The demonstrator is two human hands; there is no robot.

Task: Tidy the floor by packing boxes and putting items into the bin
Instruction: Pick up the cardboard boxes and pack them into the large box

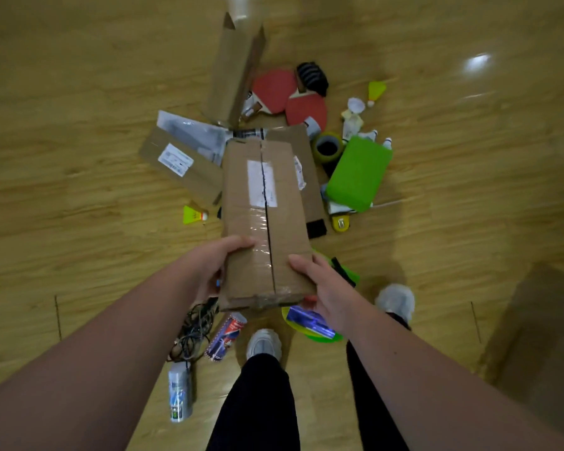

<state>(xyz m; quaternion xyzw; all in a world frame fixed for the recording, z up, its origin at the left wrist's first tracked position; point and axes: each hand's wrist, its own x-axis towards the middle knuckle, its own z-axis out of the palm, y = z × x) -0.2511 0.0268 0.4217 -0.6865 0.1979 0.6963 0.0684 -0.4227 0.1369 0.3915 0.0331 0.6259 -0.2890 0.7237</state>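
Both hands hold a long taped box (265, 219) above the floor (79, 190) at frame centre: the left hand (214, 266) has its grip on the near left edge, the right hand (323, 288) on the near right corner. Red paddles (290, 96) lie at 12 o'clock, a green block (358, 174) at 2 o'clock.

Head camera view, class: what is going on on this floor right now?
A person stands over scattered clutter, holding a long taped cardboard box by its near end, left hand and right hand on either side. Around it on the wooden floor lie red paddles, yellow shuttlecocks, a green case and another open box.
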